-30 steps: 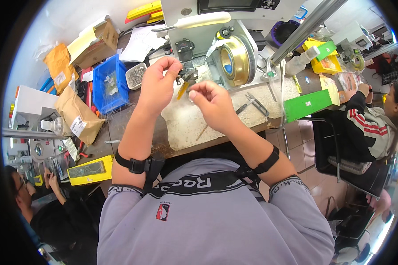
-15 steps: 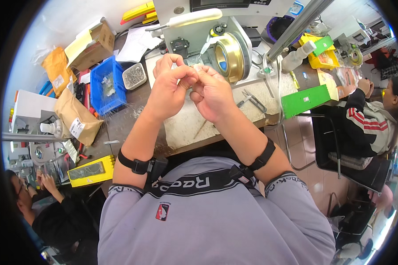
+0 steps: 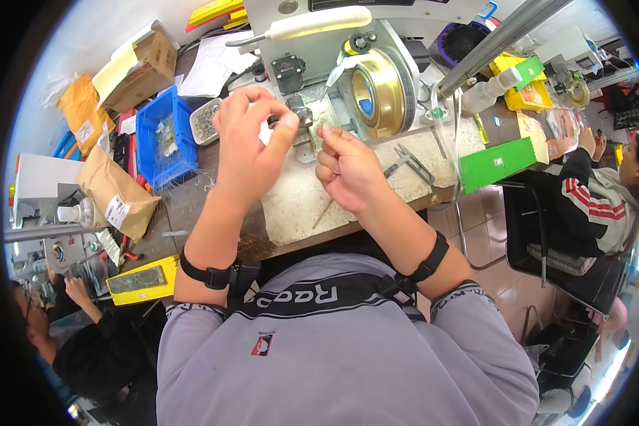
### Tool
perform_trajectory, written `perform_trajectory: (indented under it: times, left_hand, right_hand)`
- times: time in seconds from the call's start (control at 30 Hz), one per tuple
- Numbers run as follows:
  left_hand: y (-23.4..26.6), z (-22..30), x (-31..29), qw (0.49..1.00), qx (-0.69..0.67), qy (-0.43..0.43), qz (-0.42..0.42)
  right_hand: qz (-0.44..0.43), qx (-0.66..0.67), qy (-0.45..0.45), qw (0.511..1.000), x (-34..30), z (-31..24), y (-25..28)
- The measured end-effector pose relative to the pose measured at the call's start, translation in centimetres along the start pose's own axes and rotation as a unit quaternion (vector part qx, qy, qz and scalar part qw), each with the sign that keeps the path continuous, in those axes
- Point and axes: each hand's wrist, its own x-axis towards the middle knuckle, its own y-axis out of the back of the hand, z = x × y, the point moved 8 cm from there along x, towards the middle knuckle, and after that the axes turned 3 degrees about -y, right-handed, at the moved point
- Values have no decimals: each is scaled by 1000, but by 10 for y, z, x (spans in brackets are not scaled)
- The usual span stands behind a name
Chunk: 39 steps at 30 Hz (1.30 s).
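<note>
My left hand [image 3: 250, 145] is raised over the near side of the bench, beside the small tray of tiny metal parts [image 3: 204, 122]. Its thumb stands apart from the curled fingers, and I make out nothing held there. To its right, my right hand [image 3: 349, 169] is closed, thumb pressed to the index finger; whatever lies in the pinch is too small to name. Just beyond both hands stands a grey machine with a gold-coloured reel [image 3: 376, 92] and a small black mechanism [image 3: 289, 74]. A white-handled tool [image 3: 319, 23] lies across its top.
A blue bin [image 3: 166, 138], a cardboard box [image 3: 143, 71] and brown paper packages [image 3: 119, 192] crowd the left. On the right are small snips [image 3: 413, 165], a green strip [image 3: 497, 165], a clear bottle [image 3: 486, 91] and a slanting metal post [image 3: 504, 46]. Other people sit on both sides.
My hands, together at the fingertips before, have come apart. The left moved leftward toward the small tray and its fingers opened; the right stays pinched and shifted slightly right and down.
</note>
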Motion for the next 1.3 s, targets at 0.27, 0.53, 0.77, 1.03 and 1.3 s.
perform_trajectory:
  times: [0.27, 0.53, 0.77, 1.03, 1.3]
  left_hand:
    - [-24, -26, 46, 980, -145, 28, -135]
    - [-46, -13, 64, 942, -161, -82, -282]
    - [-38, -11, 64, 955, -113, -138, -236]
    - [0, 9, 25, 983, -162, -36, -81]
    - [-19, 31, -22, 993, -11, -110, 48]
  right_hand:
    - [34, 11, 74, 997, 24, -14, -15]
    - [48, -38, 95, 994, 33, -25, -33]
    - [65, -15, 91, 994, 26, -21, -31]
    - [48, 33, 66, 996, -2, -14, -23]
    - [77, -43, 84, 993, -31, -14, -9]
